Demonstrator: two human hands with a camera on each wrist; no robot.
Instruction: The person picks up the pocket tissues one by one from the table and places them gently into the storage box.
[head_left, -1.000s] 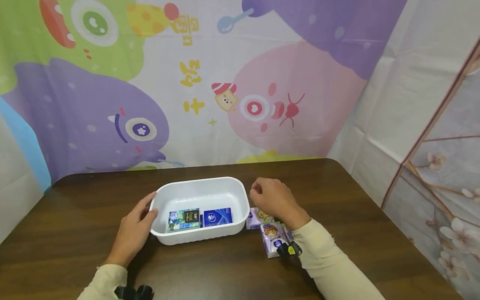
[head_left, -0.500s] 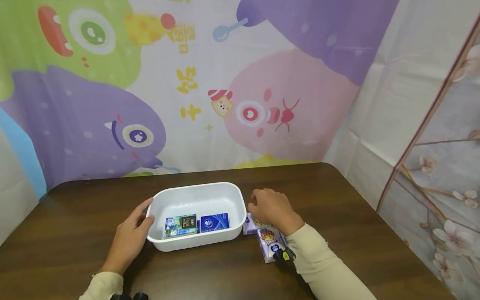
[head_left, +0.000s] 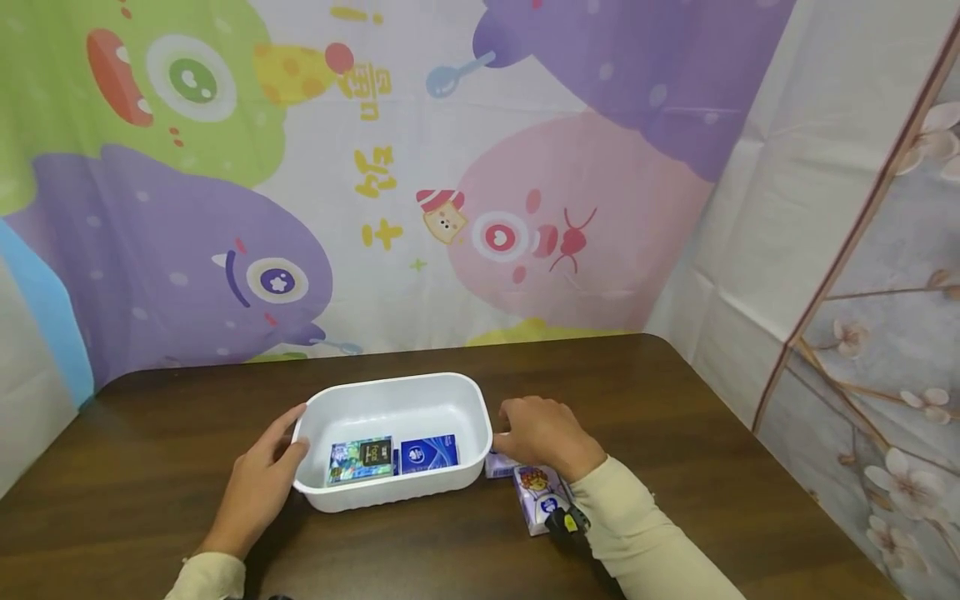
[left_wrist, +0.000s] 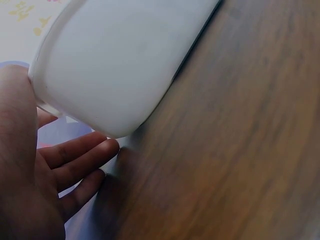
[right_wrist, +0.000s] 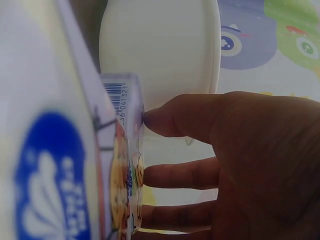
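A white plastic basin (head_left: 390,493) stands on the table with a patterned "Face" tissue pack (head_left: 347,463) and a blue tissue pack (head_left: 429,454) inside. My left hand (head_left: 255,483) rests against its left end, thumb at the rim, other fingers (left_wrist: 87,162) fairly straight at the outer wall. To the basin's right lies a purple tissue pack (head_left: 498,467), with my right hand (head_left: 547,433) over it. In the right wrist view, the thumb and fingertips touch the face of this pack (right_wrist: 131,100). Nearer me is another purple tissue pack (head_left: 534,498), partly behind the right wrist's camera.
The dark wooden table (head_left: 420,558) reaches back to a cartoon-printed cloth (head_left: 390,292). On the right side hangs a panel with printed blossoms (head_left: 900,350). Black wrist camera (head_left: 566,525) sits low beside the nearer purple pack.
My right hand has come down onto the farther purple tissue pack, covering more of it. The left hand stays at the basin's end. The head view has tilted slightly up.
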